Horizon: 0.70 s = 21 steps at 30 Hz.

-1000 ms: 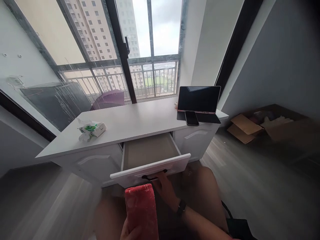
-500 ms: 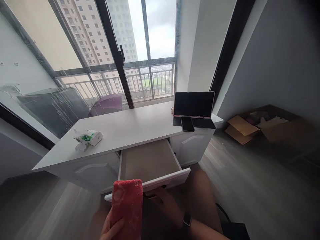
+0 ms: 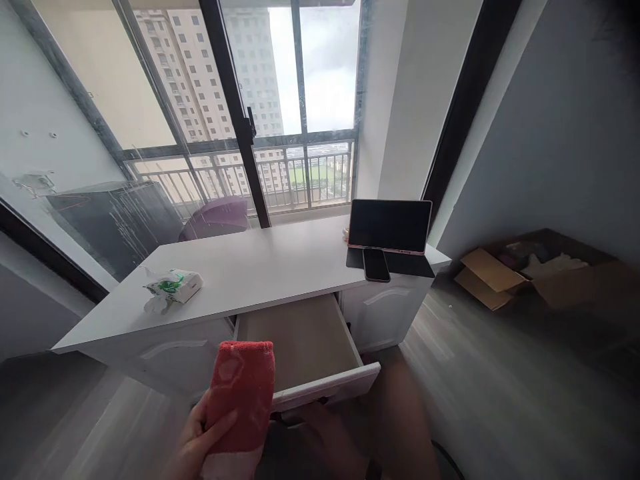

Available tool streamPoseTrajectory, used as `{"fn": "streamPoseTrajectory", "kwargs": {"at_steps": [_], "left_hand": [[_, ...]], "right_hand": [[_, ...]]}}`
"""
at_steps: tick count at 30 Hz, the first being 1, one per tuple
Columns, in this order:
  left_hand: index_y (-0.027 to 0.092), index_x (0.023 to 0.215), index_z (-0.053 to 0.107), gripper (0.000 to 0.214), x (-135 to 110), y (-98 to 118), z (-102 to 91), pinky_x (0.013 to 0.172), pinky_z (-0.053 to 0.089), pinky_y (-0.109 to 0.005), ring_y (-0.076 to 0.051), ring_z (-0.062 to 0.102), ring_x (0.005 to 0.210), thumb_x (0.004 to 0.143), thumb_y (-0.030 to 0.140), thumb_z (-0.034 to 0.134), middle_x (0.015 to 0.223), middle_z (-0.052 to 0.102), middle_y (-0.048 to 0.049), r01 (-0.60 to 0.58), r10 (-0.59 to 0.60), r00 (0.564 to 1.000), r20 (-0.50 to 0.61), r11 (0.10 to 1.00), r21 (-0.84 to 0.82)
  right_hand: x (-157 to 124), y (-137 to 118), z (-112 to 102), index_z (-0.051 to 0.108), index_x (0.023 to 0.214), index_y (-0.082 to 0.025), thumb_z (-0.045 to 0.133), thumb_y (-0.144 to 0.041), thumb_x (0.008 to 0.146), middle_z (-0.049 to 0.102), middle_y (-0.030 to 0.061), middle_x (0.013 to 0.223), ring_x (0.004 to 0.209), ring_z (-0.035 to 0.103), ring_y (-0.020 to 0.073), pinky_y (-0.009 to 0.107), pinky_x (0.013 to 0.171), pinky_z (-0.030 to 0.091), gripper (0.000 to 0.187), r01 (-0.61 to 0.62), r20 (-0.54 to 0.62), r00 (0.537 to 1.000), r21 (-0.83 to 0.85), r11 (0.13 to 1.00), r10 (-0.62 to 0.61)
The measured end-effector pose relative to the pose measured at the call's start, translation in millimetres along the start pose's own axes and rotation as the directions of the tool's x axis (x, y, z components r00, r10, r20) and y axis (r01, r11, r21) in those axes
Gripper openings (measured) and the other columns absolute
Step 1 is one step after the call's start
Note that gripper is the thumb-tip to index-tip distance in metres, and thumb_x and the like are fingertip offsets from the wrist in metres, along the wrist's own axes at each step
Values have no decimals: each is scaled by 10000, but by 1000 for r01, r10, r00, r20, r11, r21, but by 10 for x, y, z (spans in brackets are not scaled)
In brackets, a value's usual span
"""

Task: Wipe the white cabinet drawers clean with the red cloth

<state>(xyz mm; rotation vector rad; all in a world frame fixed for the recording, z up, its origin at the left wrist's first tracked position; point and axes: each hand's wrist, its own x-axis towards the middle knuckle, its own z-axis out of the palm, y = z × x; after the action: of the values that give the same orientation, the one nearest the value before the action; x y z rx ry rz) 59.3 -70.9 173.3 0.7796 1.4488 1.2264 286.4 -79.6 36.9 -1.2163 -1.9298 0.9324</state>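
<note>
My left hand [image 3: 197, 437] is closed round a folded red cloth [image 3: 241, 392], held upright in front of the drawer's left corner. My right hand [image 3: 320, 433] is under the white front panel of the open drawer [image 3: 327, 389], at its dark handle; the fingers are mostly hidden behind the panel. The drawer's beige inside [image 3: 295, 340] looks bare. It belongs to a white desk [image 3: 260, 267] below a large window.
On the desk lie a pack of wet wipes [image 3: 173, 287] at the left and a tablet with keyboard [image 3: 390, 230] and a phone [image 3: 376, 264] at the right. An open cardboard box [image 3: 530, 267] sits on the floor at the right. My bare knee [image 3: 400, 407] is below the drawer.
The drawer has slid further out toward me. My left hand with the red cloth has moved left and up, now over the drawer's left corner.
</note>
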Motion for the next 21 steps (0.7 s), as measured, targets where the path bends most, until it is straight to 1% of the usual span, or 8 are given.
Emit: {"fn": "streamPoseTrajectory", "kwargs": {"at_steps": [2,3,6,8,12,16,19,21], "left_hand": [[198,905,677,483,182,234,18,697,556,-282,-233,666,805,520,448,829,845,736,-24,-112,101,991,91,986,125],[193,944,671,464,287,357,30,696,549,-280,-229,655,814,571,436,802,864,730,-28,-187,151,972,181,962,199],[182,1073,636,432,613,641,130,740,521,-286,-220,626,850,695,381,700,929,708,-37,-413,204,854,479,826,384],[177,1075,630,364,817,690,271,724,500,-278,-201,607,817,743,328,618,900,692,-28,-524,154,767,623,711,469],[164,968,634,260,1157,469,662,636,437,-245,-164,562,718,743,227,518,800,653,-7,-679,17,636,772,489,548],[158,781,614,148,1373,188,1035,591,366,-259,-164,532,636,753,182,470,690,603,-22,-811,-58,549,834,202,548],[176,917,652,241,1437,40,1265,639,382,-300,-222,579,712,822,227,437,781,635,-72,-863,-60,502,863,37,504],[207,1151,617,366,1441,-79,1389,696,408,-333,-261,604,810,872,248,385,928,654,-105,-882,-63,468,881,24,470]], "right_hand": [[-10,90,57,591,1213,-307,439,-266,921,635,30,1209,1086,595,222,342,915,477,332,1,2,1000,-34,999,-1],[-12,136,86,581,1224,-314,437,-267,923,633,27,1215,1084,596,220,339,918,478,337,10,7,1000,-47,999,-10],[-10,266,165,547,1262,-332,426,-276,933,610,17,1257,1100,591,211,328,930,476,355,55,22,998,-72,996,-53],[-7,319,199,529,1282,-328,419,-284,939,592,19,1287,1132,575,210,329,950,466,364,72,7,997,-90,993,-72],[-7,301,193,513,1296,-316,424,-235,924,574,11,1312,1173,546,190,299,966,453,391,89,4,996,-78,993,-89],[-6,215,149,531,1275,-303,436,-214,908,586,7,1290,1142,563,186,298,963,450,390,38,0,999,-94,995,-39],[-7,170,123,546,1255,-297,440,-225,913,600,11,1264,1123,572,194,315,949,456,366,13,3,1000,-95,995,-13],[-5,148,100,555,1239,-297,439,-223,915,607,14,1251,1115,575,200,329,949,455,352,9,7,1000,-85,996,-8]]}}
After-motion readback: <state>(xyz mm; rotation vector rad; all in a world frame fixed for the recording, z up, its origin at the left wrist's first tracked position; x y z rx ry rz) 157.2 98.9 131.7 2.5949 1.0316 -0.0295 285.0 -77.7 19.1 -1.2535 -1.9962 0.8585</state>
